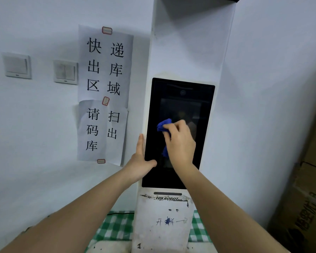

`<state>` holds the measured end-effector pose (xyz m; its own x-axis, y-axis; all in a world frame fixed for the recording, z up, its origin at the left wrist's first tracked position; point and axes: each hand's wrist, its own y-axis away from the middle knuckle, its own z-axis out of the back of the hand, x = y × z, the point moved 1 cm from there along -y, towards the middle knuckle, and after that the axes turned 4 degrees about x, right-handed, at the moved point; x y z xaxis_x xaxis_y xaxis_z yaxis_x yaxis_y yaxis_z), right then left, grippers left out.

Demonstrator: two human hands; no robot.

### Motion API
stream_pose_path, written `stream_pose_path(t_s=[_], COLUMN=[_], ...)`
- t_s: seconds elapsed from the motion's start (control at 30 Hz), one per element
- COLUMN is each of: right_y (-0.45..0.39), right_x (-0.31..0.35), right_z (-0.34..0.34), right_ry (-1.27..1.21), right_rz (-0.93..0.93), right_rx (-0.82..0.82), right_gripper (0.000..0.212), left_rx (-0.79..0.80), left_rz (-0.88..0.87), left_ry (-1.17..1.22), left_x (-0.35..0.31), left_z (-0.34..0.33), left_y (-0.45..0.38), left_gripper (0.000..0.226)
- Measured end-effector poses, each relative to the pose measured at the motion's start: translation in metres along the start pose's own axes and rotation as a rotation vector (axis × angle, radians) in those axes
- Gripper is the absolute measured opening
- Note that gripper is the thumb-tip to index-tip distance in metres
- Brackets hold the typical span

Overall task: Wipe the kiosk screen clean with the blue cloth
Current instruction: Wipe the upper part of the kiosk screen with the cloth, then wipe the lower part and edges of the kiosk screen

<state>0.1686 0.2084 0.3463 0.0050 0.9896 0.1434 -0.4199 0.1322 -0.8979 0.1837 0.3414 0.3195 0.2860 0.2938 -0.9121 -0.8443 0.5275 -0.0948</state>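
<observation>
A tall white kiosk (186, 52) stands against the wall, with a dark upright screen (182, 99) set in its front. My right hand (181, 141) is closed on a bunched blue cloth (163, 125) and presses it against the middle of the screen. The cloth sticks out above my fingers, and a small bit shows below my palm. My left hand (140, 157) lies flat against the screen's left edge, fingers straight and pointing up, thumb resting on the glass.
Paper signs (106, 70) with black characters are taped to the wall left of the kiosk, beside two light switches (65, 73). Cardboard boxes (303, 198) stand at the right. A green checked cloth (115, 227) covers the surface at the kiosk's base.
</observation>
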Motion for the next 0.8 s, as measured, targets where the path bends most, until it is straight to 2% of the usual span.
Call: stream_pose_path(t_s=[0.1,0.17,0.2,0.3,0.37,0.43,0.5,0.6,0.73,0.8], right_y=[0.015,0.007,-0.002,-0.021,-0.016,0.0,0.011,-0.002,-0.026,-0.021], right_x=[-0.003,-0.006,-0.006,0.002,0.009,0.008,0.003,0.0,0.016,0.022], right_z=[-0.011,-0.009,-0.005,0.006,0.003,-0.01,-0.018,-0.012,0.001,-0.004], right_ry=[0.161,0.234,0.223,0.103,0.071,0.095,0.189,0.245,0.114,0.115], right_rz=[0.27,0.37,0.352,0.138,0.092,0.165,0.32,0.436,0.157,0.123], right_rx=[0.116,0.147,0.128,0.022,-0.011,0.029,0.112,0.141,0.019,-0.005], right_gripper=[0.027,0.028,0.025,0.018,0.019,0.022,0.03,0.025,0.017,0.02], left_rx=[0.022,0.028,0.032,0.041,0.056,0.058,0.066,0.083,0.094,0.098], left_rz=[0.029,0.046,0.057,0.081,0.094,0.102,0.107,0.116,0.119,0.122], left_ry=[0.081,0.084,0.088,0.117,0.133,0.151,0.168,0.169,0.159,0.154], left_x=[0.006,0.007,0.008,0.011,0.014,0.016,0.017,0.017,0.018,0.017], left_z=[0.001,0.004,0.005,0.006,0.004,0.003,0.004,0.006,0.006,0.007], left_y=[0.003,0.001,0.0,-0.001,0.0,-0.001,-0.001,-0.002,-0.003,-0.002], left_gripper=[0.089,0.087,0.086,0.087,0.09,0.091,0.091,0.091,0.094,0.093])
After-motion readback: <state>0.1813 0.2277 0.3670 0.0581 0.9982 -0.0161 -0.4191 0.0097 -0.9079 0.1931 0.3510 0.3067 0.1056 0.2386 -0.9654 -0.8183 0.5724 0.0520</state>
